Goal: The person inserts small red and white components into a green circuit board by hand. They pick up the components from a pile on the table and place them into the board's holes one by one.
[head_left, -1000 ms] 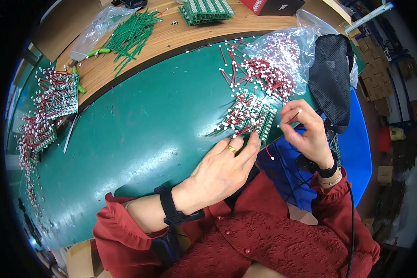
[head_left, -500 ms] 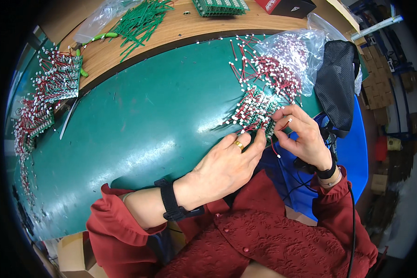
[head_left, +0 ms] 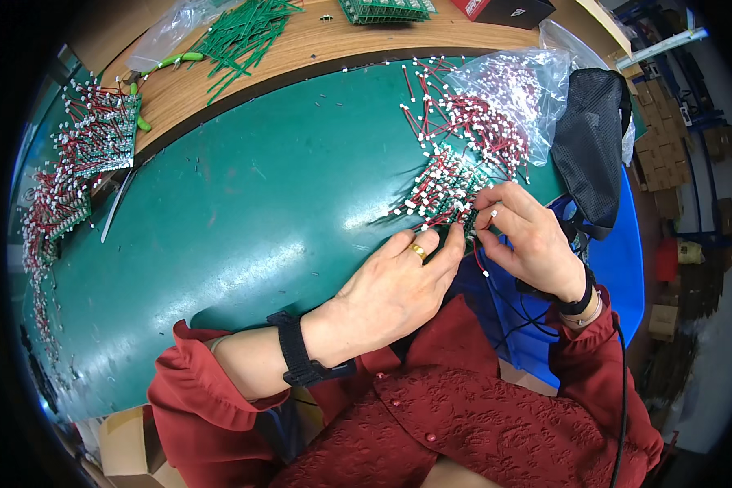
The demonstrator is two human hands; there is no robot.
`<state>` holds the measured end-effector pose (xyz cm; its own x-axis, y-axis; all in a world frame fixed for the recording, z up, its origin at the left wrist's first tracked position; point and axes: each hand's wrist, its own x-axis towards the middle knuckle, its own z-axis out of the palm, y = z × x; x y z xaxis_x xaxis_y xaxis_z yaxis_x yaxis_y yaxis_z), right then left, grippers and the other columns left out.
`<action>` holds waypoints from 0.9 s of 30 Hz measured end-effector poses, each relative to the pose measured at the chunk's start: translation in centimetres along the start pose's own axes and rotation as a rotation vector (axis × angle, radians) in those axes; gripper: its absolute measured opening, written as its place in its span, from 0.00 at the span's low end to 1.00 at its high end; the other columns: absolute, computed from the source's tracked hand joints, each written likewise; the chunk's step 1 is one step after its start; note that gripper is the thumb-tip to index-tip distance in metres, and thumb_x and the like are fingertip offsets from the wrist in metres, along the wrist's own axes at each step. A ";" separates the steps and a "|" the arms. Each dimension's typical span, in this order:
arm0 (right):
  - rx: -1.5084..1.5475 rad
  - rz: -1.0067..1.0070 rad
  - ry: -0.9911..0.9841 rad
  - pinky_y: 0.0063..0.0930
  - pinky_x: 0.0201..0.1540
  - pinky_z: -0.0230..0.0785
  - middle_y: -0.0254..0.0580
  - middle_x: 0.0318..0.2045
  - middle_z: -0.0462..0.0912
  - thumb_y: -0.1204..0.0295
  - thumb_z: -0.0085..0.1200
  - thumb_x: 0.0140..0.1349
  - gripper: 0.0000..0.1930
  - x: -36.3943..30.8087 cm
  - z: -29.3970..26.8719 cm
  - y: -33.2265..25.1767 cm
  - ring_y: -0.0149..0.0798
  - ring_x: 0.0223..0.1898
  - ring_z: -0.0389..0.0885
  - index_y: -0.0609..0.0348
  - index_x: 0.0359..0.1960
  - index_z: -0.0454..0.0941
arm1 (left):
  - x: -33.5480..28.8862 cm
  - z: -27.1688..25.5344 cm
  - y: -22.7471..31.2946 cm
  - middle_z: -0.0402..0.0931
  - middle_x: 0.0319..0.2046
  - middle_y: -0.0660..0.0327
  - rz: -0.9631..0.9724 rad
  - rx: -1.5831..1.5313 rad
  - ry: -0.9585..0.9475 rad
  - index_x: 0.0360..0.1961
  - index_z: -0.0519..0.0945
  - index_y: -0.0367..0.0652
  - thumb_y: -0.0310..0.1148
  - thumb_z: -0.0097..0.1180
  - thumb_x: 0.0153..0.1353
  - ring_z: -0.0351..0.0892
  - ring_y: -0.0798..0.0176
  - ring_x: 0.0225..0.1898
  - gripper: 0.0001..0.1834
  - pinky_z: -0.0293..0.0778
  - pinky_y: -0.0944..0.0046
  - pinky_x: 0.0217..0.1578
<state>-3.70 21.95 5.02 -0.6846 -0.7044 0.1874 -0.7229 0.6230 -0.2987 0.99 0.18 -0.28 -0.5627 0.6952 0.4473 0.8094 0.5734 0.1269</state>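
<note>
A green circuit board panel (head_left: 446, 185) studded with red wires and white connectors lies near the table's right front edge. My left hand (head_left: 394, 281), a gold ring on one finger, has its fingers closed on the panel's near edge. At the panel's right side my right hand (head_left: 533, 240) is pinched, with a short red connector cable (head_left: 494, 215) between its fingers. Another red wire with a white connector (head_left: 485, 273) hangs below the panel between my hands. My fingertips hide exactly where the held cable meets the board.
A clear plastic bag (head_left: 516, 85) spills loose red cables behind the panel. Beside it lies a black mesh pouch (head_left: 591, 150). Finished-looking wired boards (head_left: 98, 138), tweezers (head_left: 117, 205), green-handled pliers (head_left: 175, 60) and green strips (head_left: 248, 37) lie left and back. A blue bin (head_left: 618, 285) stands right.
My right hand has shifted slightly left toward the panel, and the white connector at its fingers has dropped a little. My left hand stays on the panel's edge.
</note>
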 end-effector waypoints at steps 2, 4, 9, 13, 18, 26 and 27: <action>-0.071 -0.009 -0.018 0.33 0.35 0.74 0.43 0.39 0.76 0.83 0.60 0.48 0.10 0.0 -0.1 -0.6 0.46 0.37 0.78 0.62 0.32 0.73 | 0.0 -0.1 0.0 0.71 0.56 0.54 0.000 0.007 -0.030 0.51 0.78 0.33 0.29 0.53 0.53 0.71 0.59 0.44 0.23 0.71 0.62 0.43; -0.133 -0.064 -0.004 0.35 0.33 0.73 0.44 0.40 0.76 0.84 0.59 0.47 0.12 0.0 0.2 -1.2 0.47 0.35 0.77 0.64 0.34 0.73 | 0.0 -0.2 -0.1 0.71 0.57 0.53 0.008 0.001 -0.041 0.51 0.78 0.32 0.29 0.53 0.53 0.71 0.58 0.45 0.23 0.71 0.62 0.44; -0.433 -0.167 -0.042 0.32 0.39 0.73 0.52 0.43 0.74 0.76 0.52 0.48 0.17 -0.6 0.9 -2.5 0.45 0.40 0.76 0.76 0.40 0.76 | 0.2 -0.3 -0.1 0.69 0.58 0.50 0.012 -0.037 -0.073 0.52 0.77 0.31 0.29 0.52 0.53 0.71 0.56 0.46 0.24 0.70 0.60 0.45; -0.321 -0.129 0.048 0.32 0.38 0.74 0.49 0.41 0.75 0.79 0.55 0.47 0.13 -1.1 1.3 -1.9 0.44 0.38 0.77 0.71 0.37 0.77 | 0.3 -0.3 -0.2 0.69 0.59 0.49 0.022 -0.032 -0.080 0.54 0.76 0.31 0.29 0.52 0.53 0.70 0.56 0.46 0.25 0.70 0.60 0.45; -0.071 0.080 0.301 0.31 0.34 0.75 0.42 0.38 0.79 0.85 0.62 0.49 0.11 -2.5 0.6 0.6 0.44 0.36 0.80 0.60 0.34 0.79 | 0.1 -0.3 -0.3 0.68 0.61 0.49 0.022 -0.012 -0.055 0.57 0.74 0.31 0.29 0.53 0.53 0.70 0.56 0.46 0.28 0.70 0.60 0.44; 0.020 0.425 0.330 0.33 0.33 0.72 0.40 0.31 0.79 0.78 0.60 0.56 0.05 -2.7 0.4 5.0 0.44 0.30 0.81 0.59 0.34 0.81 | 0.2 -0.3 -0.1 0.68 0.62 0.50 0.006 -0.024 -0.072 0.59 0.73 0.32 0.29 0.53 0.53 0.70 0.56 0.46 0.29 0.70 0.60 0.45; 0.047 0.422 0.324 0.33 0.33 0.72 0.40 0.30 0.79 0.78 0.60 0.56 0.04 -2.6 0.7 5.0 0.44 0.30 0.81 0.59 0.34 0.81 | 0.1 -0.3 -0.1 0.68 0.62 0.50 0.006 -0.031 -0.069 0.58 0.73 0.32 0.28 0.53 0.53 0.70 0.56 0.46 0.29 0.70 0.60 0.45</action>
<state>-5.48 26.71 2.38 -0.9141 -0.2503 0.3191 -0.3787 0.8082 -0.4511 0.90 0.08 0.00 -0.5670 0.7277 0.3859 0.8171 0.5560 0.1521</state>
